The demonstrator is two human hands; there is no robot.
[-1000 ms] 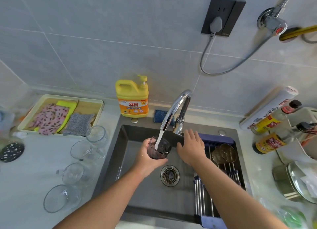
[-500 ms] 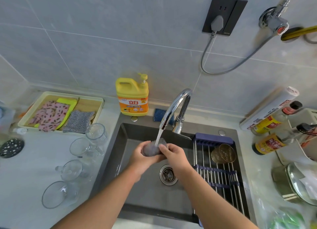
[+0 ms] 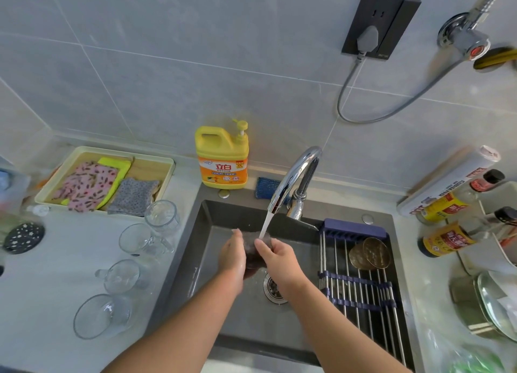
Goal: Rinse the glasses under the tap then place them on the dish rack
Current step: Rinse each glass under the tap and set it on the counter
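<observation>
A dark tinted glass (image 3: pixel 253 251) is held over the sink (image 3: pixel 204 260) between both hands, under the stream running from the chrome tap (image 3: pixel 293 174). My left hand (image 3: pixel 232 256) grips its left side and my right hand (image 3: pixel 275 253) grips its right side. Water hits the glass near its top. Several clear glasses wait on the left counter: one (image 3: pixel 162 216) nearest the sink corner, another (image 3: pixel 138 238) beside it, a mug (image 3: pixel 123 276) and a bowl-shaped glass (image 3: pixel 102 315). The dish rack (image 3: pixel 361 286) spans the sink's right part and carries a brownish glass (image 3: pixel 369 253).
A yellow detergent bottle (image 3: pixel 222 160) and a blue sponge (image 3: pixel 267 188) stand behind the sink. A tray (image 3: pixel 165 162) of cloths sits at the back left. Sauce bottles (image 3: pixel 444 238), a roll and a pot with a lid (image 3: pixel 492 305) crowd the right counter.
The glass stood upright filling under the tap in my left hand alone; my right hand has come onto it, and both hands now hold it tipped under the stream.
</observation>
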